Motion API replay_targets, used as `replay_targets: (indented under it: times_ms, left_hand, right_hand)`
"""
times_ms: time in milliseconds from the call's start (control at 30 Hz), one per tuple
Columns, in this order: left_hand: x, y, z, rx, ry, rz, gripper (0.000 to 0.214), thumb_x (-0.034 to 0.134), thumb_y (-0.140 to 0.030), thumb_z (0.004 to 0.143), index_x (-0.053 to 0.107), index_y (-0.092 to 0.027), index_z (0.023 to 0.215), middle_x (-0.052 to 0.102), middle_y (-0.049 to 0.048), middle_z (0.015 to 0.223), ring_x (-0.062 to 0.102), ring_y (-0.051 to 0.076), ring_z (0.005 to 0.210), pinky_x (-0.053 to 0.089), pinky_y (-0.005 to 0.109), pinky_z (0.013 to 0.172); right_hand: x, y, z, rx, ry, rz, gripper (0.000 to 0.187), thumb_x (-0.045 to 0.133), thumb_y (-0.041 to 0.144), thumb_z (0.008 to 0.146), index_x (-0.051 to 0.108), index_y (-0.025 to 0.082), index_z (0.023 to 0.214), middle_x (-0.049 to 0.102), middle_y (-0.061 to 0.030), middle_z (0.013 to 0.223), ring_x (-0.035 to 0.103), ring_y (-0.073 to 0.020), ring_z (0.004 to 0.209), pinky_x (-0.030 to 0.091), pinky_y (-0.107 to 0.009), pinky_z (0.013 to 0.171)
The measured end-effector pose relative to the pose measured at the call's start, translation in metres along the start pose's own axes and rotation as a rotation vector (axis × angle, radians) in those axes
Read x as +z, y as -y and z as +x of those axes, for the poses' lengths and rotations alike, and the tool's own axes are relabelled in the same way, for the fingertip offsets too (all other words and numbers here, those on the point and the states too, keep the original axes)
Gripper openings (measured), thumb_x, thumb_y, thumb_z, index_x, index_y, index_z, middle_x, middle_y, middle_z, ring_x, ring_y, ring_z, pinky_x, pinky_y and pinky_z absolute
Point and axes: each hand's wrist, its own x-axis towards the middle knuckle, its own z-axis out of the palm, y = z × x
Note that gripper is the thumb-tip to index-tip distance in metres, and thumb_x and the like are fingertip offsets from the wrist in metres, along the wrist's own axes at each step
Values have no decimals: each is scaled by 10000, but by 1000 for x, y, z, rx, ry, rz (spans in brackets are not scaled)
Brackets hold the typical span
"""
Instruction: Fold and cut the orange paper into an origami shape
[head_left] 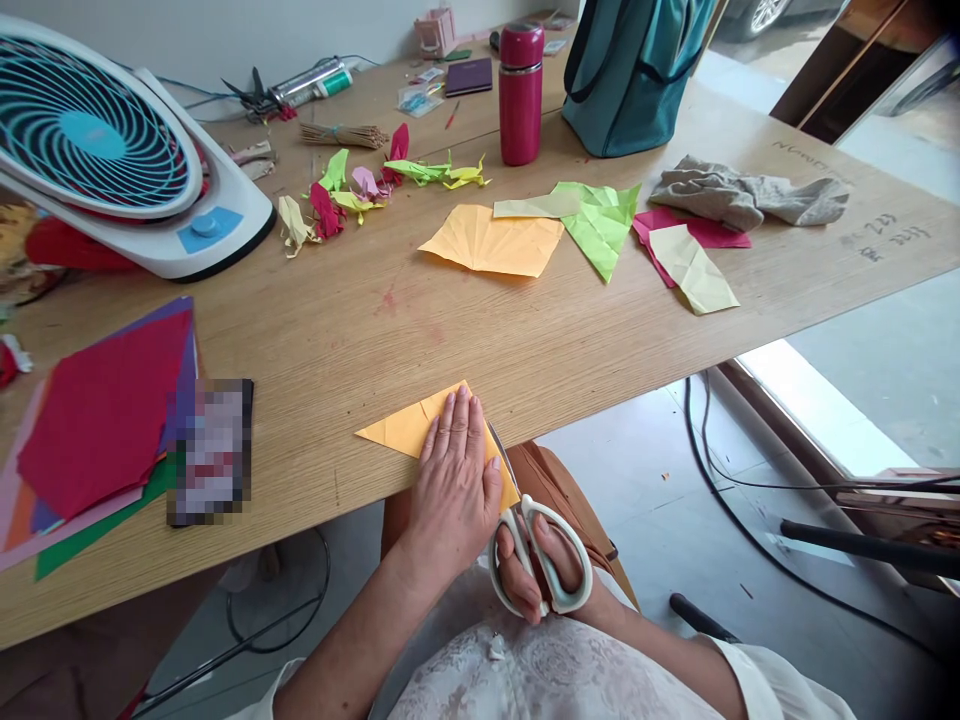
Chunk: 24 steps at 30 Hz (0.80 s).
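Observation:
A folded orange paper triangle (401, 422) lies at the table's front edge. My left hand (454, 480) rests flat on top of it, fingers stretched out and close together, thumb toward the right side. White-handled scissors (577, 560) are in my right hand (525, 575), with fingers through one loop and thumb through the other. Their blades run along the right edge of the folded paper, just past my left thumb; the paper partly hides them, so how far apart they stand is unclear.
Colored paper sheets (105, 410) and a blurred phone-like object (214, 455) lie left. A fan (112, 140) stands behind them. Farther back are several folded paper figures (330, 205), unfolded orange paper (491, 242), a magenta flask (520, 100), a teal bag (634, 80) and grey cloth (742, 190).

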Motion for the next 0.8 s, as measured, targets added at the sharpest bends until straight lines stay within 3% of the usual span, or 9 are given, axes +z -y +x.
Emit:
replay_targets:
  times_ms: [333,600,800]
  left_hand:
    - [-4,3,-4,28,8,-28,702,279,-451,1066,233,16,1589,281,243,1662,277,321,1558,324,479,1244]
    - [-1,8,1,-25,-23,-42,618,279,-417,1072,304,-67,1581,316,207,1659,319,324,1539,373,495,1178]
    - [2,10,0,2,-14,-16,683,199,-452,1077,225,-14,1601,294,223,1663,274,320,1559,291,481,1226]
  right_hand:
    - [-4,-6,-10,14,-35,-4,526,555,737,892,616,215,865,485,48,425,393,-96,307,289,-215,338]
    - [-7,-12,-9,-8,-13,54,500,545,698,923,635,207,895,491,55,442,378,-88,312,273,-222,336]
    - [-3,-5,-6,21,-20,13,540,585,738,877,624,200,884,495,54,442,403,-99,321,291,-231,345]
